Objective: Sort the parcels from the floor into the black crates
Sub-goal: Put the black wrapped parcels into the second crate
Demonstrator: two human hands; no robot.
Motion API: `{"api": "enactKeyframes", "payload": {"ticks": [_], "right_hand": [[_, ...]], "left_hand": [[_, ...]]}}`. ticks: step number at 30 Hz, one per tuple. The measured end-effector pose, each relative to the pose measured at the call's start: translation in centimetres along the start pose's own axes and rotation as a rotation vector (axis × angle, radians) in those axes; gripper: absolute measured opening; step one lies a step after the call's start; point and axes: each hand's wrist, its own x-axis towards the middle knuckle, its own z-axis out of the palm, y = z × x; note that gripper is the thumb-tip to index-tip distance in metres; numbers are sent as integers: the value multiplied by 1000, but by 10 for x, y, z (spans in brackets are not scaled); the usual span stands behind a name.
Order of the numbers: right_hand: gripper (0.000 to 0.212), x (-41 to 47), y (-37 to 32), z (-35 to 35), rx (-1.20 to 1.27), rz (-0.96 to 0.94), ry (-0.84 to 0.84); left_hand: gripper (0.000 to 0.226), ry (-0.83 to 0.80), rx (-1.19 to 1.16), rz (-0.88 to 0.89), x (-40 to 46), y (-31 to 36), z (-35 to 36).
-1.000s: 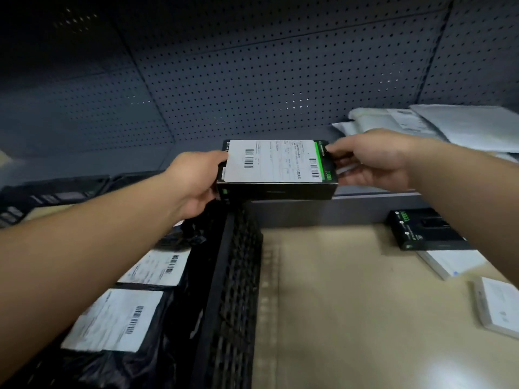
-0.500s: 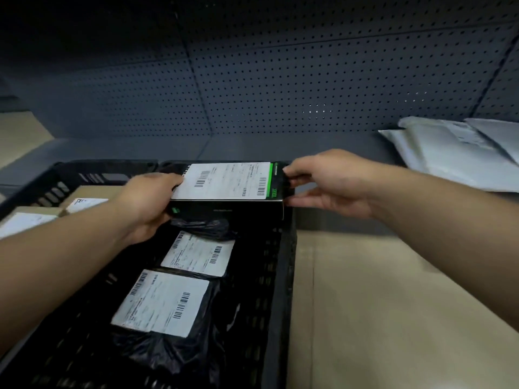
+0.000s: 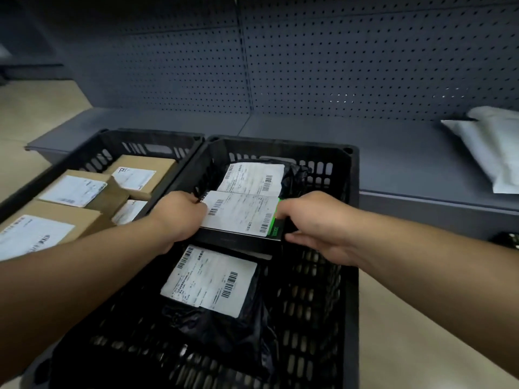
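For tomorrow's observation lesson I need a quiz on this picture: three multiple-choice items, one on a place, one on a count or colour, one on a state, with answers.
1. Where is the black box with the label?
A. Over the right crate
B. On the shelf
C. In the left crate

2. How many crates show?
A. One
B. Two
C. Four

3. How is the box held?
A. By the left hand alone
B. By nobody
C. By the left hand and the right hand, one at each end

Answers: 1 A, it sits between the right crate's walls, above black bags; 2 B, two stand side by side; 3 C, fingers grip each end.
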Motion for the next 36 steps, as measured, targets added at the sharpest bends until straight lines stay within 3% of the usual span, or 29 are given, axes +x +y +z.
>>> {"api": "enactKeyframes", "payload": {"ticks": [3,6,14,23,28,31,34,36], "right_hand": [[19,5,12,11,-32,33,35],[15,11,20,18,-4,89,41],[33,33,25,33,-42,134,39],[12,35,22,35,-269,163,46],[19,35,15,30,-356,153,4],[25,29,4,19,-449,99,-14],[20,21,-8,1,-564,-82,12],[34,16,-18,-15,-590,-189,60]], "left_hand": [[15,-41,171,51,0,-1,8],[42,-83,281,83,3,-1,12],[40,-136,335,141,15,-7,30],[43,-107,416,214,13,-8,38],[46,-146,449,145,16,0,37],[47,-120,487,126,14,6,37],[52,-99,527,131,10,13,38],[57,-118,506,163,5,20,39]]}}
